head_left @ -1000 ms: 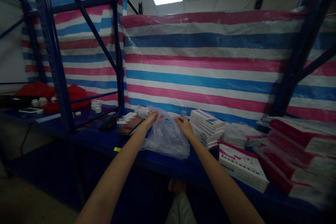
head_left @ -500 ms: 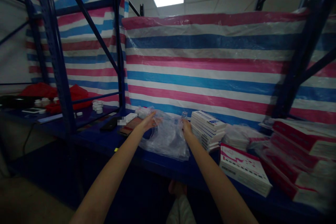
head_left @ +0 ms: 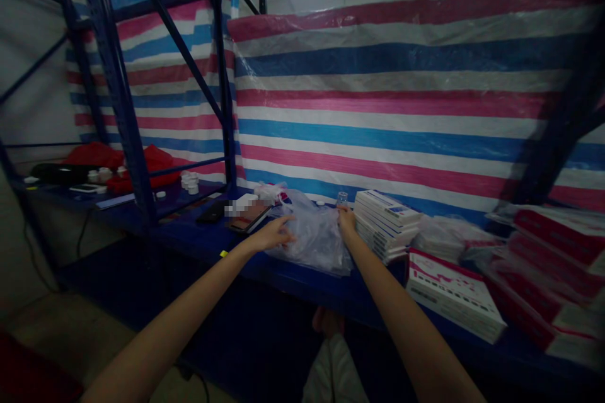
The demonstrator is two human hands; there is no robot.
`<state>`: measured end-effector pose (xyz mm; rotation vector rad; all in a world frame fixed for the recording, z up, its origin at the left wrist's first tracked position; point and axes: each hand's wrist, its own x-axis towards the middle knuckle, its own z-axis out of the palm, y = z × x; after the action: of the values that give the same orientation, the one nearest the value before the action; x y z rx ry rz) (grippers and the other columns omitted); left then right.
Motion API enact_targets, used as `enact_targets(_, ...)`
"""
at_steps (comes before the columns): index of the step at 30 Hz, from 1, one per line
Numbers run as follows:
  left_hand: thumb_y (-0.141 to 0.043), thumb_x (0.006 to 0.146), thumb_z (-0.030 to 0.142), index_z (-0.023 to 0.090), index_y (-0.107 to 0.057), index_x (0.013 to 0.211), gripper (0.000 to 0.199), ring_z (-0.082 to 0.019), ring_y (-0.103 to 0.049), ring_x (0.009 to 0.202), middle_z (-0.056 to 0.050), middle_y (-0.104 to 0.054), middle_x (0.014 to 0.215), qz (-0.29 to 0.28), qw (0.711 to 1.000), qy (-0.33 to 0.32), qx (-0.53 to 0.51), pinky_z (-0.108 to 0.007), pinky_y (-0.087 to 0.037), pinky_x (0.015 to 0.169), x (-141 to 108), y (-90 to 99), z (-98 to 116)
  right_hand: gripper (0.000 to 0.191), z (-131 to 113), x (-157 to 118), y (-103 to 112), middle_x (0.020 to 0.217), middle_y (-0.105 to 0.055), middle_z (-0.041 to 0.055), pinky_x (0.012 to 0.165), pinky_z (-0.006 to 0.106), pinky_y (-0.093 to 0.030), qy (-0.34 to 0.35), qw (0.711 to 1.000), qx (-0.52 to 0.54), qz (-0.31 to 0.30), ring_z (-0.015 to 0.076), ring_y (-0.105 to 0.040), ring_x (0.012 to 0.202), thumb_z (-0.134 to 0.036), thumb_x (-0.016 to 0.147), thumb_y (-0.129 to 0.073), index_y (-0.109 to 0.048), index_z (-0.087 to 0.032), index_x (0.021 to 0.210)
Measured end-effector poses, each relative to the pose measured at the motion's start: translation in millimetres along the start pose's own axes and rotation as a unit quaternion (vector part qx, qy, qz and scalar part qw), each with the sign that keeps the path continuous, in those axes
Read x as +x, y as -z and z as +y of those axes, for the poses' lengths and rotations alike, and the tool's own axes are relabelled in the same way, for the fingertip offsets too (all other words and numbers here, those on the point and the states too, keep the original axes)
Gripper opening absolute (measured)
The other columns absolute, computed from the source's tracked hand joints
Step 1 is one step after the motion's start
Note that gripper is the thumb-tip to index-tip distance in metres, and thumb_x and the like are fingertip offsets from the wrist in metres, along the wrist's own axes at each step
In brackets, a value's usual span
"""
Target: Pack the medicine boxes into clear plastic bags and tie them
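A crumpled clear plastic bag (head_left: pixel 314 239) lies on the blue shelf in front of me. At its left side is my left hand (head_left: pixel 273 234), fingers stretched out and apart; whether the fingertips touch the plastic is unclear. My right hand (head_left: pixel 347 220), at the bag's right edge, is closed around a small clear jar (head_left: pixel 343 199). Only the top of the jar shows above the fingers. Just right of that hand stands a stack of white boxes (head_left: pixel 385 223).
A pink-and-white box (head_left: pixel 454 293) lies toward the front right, beside plastic-wrapped red-and-white boxes (head_left: pixel 558 277). Left of the bag are a brown notebook (head_left: pixel 248 216) and a black item (head_left: pixel 212 211). Several white bottles (head_left: pixel 190 182) stand farther left behind a blue rack post (head_left: pixel 123 94).
My left hand has come down and back from the upper part of the bag to its left side. My right hand still grips the jar. The camera view has shifted slightly.
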<state>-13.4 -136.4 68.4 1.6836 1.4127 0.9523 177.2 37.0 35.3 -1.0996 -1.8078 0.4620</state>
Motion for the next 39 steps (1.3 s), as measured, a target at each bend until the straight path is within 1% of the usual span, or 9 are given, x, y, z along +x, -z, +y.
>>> enact_targets(3, -0.062, 0.07, 0.033, 0.014, -0.034, 0.128, 0.067, -0.014, -0.06, 0.061, -0.006, -0.061, 0.087, 0.008, 1.0, 0.017, -0.009, -0.021, -0.038, 0.05, -4, 5.6, -4, 0.037, -19, -2, 7, 0.113, -0.055, 0.0127, 0.091, 0.044, -0.037, -0.022, 0.998, -0.04, 0.038, 0.0256, -0.049, 0.107, -0.03, 0.09, -0.028, -0.051, -0.017, 0.116)
enact_targets(5, -0.061, 0.071, 0.034, 0.014, -0.032, 0.13, 0.069, -0.015, -0.06, 0.066, -0.008, -0.062, 0.089, -0.005, 0.999, 0.025, -0.027, -0.022, -0.041, 0.053, -3, 5.2, -8, 0.042, -35, -6, 8, 0.123, -0.05, 0.0127, 0.098, 0.048, -0.028, 0.053, 0.994, -0.092, 0.026, 0.0277, -0.041, 0.117, -0.033, 0.09, -0.03, -0.044, -0.018, 0.126)
enact_targets(8, -0.062, 0.07, 0.034, 0.014, -0.03, 0.132, 0.072, -0.017, -0.06, 0.07, -0.009, -0.062, 0.089, -0.026, 0.998, 0.028, -0.058, -0.026, -0.045, 0.058, -1, 1.9, -15, 0.051, -47, -15, -1, 0.136, -0.038, 0.0084, 0.104, 0.052, -0.014, 0.177, 0.964, -0.176, -0.091, 0.0263, -0.029, 0.127, -0.042, 0.09, -0.031, -0.029, -0.022, 0.136)
enact_targets(13, -0.066, 0.065, 0.034, 0.013, -0.042, 0.125, 0.068, -0.018, -0.058, 0.07, -0.01, -0.06, 0.092, 0.009, 1.0, -0.004, -0.006, -0.026, -0.045, 0.052, -8, 7.4, -22, 0.054, -15, -32, -28, 0.142, -0.026, 0.0088, 0.103, 0.058, -0.006, 0.131, 0.926, -0.249, -0.253, 0.0263, -0.016, 0.133, -0.045, 0.09, -0.029, -0.023, -0.021, 0.139)
enact_targets(20, -0.056, 0.075, 0.024, 0.015, -0.058, 0.107, 0.033, -0.017, -0.055, 0.087, -0.008, -0.06, 0.102, 0.12, 0.97, -0.091, 0.192, -0.03, -0.043, 0.079, -25, 23.9, -25, 0.04, -4, -30, -31, 0.13, -0.047, 0.0078, 0.105, 0.051, -0.013, 0.16, 0.94, -0.246, -0.176, 0.0219, -0.036, 0.124, -0.025, 0.089, -0.032, -0.044, -0.023, 0.127)
enact_targets(24, -0.048, 0.079, 0.017, 0.02, -0.061, 0.102, 0.027, -0.016, -0.056, 0.086, -0.004, -0.062, 0.093, 0.076, 0.952, -0.065, 0.288, -0.027, -0.042, 0.077, -26, 21.8, -26, 0.027, -10, -30, -28, 0.11, -0.061, 0.0048, 0.104, 0.048, -0.014, 0.159, 0.945, -0.259, -0.125, 0.0206, -0.05, 0.109, -0.025, 0.088, -0.039, -0.061, -0.026, 0.104)
enact_targets(30, -0.041, 0.086, 0.023, 0.023, -0.062, 0.1, 0.025, -0.018, -0.056, 0.094, -0.003, -0.063, 0.097, 0.09, 0.895, -0.038, 0.435, -0.029, -0.038, 0.083, -23, 13.0, -20, 0.017, -6, -34, -28, 0.095, -0.066, 0.0007, 0.098, 0.045, -0.02, 0.105, 0.962, -0.234, -0.094, 0.0191, -0.054, 0.098, -0.022, 0.083, -0.049, -0.065, -0.027, 0.089)
enact_targets(35, -0.041, 0.087, 0.02, 0.019, -0.057, 0.107, 0.026, -0.024, -0.051, 0.104, -0.01, -0.06, 0.102, 0.177, 0.815, -0.056, 0.549, -0.039, -0.035, 0.089, 8, -7.5, -4, 0.023, -11, -35, -27, 0.099, -0.064, 0.0027, 0.093, 0.038, -0.025, 0.092, 0.97, -0.214, -0.066, 0.0179, -0.052, 0.097, -0.027, 0.088, -0.042, -0.063, -0.028, 0.097)
enact_targets(39, -0.045, 0.085, 0.033, 0.013, -0.05, 0.117, 0.038, -0.03, -0.044, 0.114, -0.015, -0.052, 0.12, 0.086, 0.829, -0.035, 0.551, -0.043, -0.034, 0.093, 36, -29.7, -5, 0.026, -13, -37, -30, 0.103, -0.063, 0.0042, 0.095, 0.043, -0.022, 0.078, 0.967, -0.229, -0.084, 0.022, -0.05, 0.102, -0.038, 0.088, -0.042, -0.065, -0.027, 0.094)
